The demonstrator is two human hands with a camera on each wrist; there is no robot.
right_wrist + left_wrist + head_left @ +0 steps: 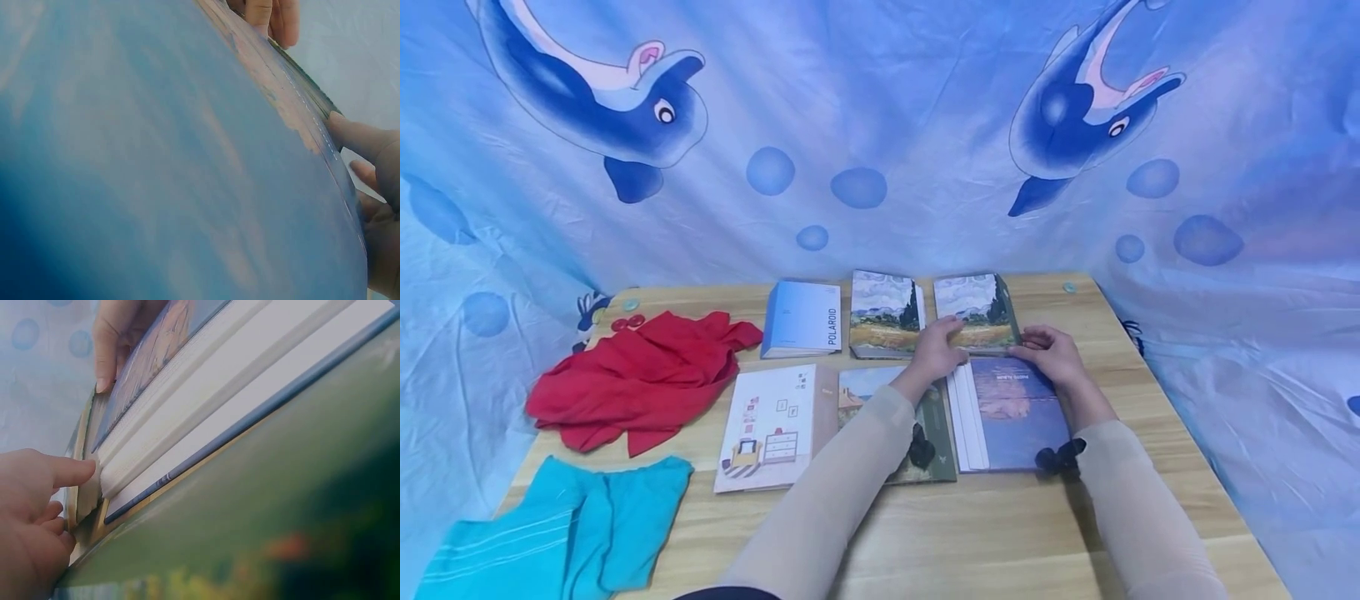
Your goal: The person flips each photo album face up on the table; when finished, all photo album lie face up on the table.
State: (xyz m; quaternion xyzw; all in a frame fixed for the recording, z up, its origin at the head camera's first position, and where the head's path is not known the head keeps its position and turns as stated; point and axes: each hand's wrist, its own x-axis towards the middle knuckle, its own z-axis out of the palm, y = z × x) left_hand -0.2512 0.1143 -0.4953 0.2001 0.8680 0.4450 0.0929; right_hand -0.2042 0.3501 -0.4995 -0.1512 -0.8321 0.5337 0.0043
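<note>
Starting at the left edge of the worktop [1150, 467], I see a red cloth [632, 379], and a teal cloth [557, 533] at the near left corner. Next comes a white Polaroid album [802, 319] by the far edge, and a white book with furniture drawings [767, 427] nearer to me.

In the middle, my left hand [936, 352] has its fingers out fairly straight, and a fingertip touches the far left corner of the purple photo album [1015, 412]. My left arm lies over a green painting book [936, 433] just beside it. The purple album lies flat, and its long side runs from the near edge to the far edge. Both hands are at its far end, about equally close.

My right hand [1054, 350] rests at the far right corner with fingers lightly bent on the edge. Two field painting albums [883, 315] sit right behind, touching or almost touching my fingers, so there is little room there.
</note>
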